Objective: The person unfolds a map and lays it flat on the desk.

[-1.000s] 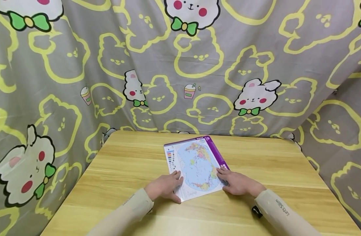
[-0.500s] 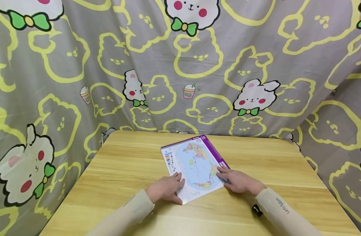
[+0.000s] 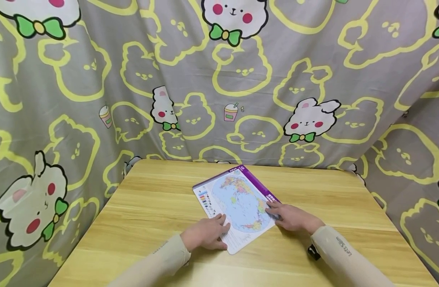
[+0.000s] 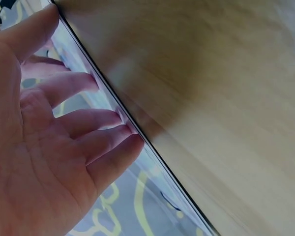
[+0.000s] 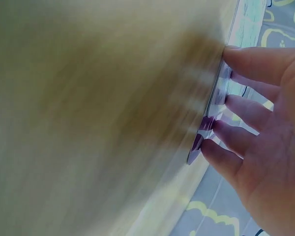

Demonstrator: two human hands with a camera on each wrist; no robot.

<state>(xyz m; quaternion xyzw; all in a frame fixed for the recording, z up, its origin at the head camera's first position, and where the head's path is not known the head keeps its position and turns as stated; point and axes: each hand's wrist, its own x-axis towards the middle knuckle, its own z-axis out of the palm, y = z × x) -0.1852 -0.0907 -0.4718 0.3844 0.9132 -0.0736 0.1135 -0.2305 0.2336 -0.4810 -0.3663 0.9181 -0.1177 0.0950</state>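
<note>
A thin, flat world map (image 3: 241, 201) with rounded corners and a purple border lies turned at an angle on the table. My left hand (image 3: 206, 232) rests on its near left edge, fingertips on the printed face and thumb by the near corner. At the right edge, my right hand (image 3: 294, 217) touches the map with its fingertips, over the purple border and the coloured land. The left wrist view shows the left fingers (image 4: 96, 123) spread and nearly straight against the surface. In the right wrist view the thumb (image 5: 255, 61) meets the map's edge, with the other fingers loosely bent on its face.
The wooden table (image 3: 151, 199) extends around the map on all sides. Behind it and at both sides hangs a grey curtain (image 3: 201, 75) with yellow outlines and white rabbits. A black strap piece (image 3: 313, 252) shows under the right sleeve.
The map has turned counterclockwise under both hands: its far corners have swung left and its near left corner has come toward me and rightward. The left hand has shifted slightly right with it.
</note>
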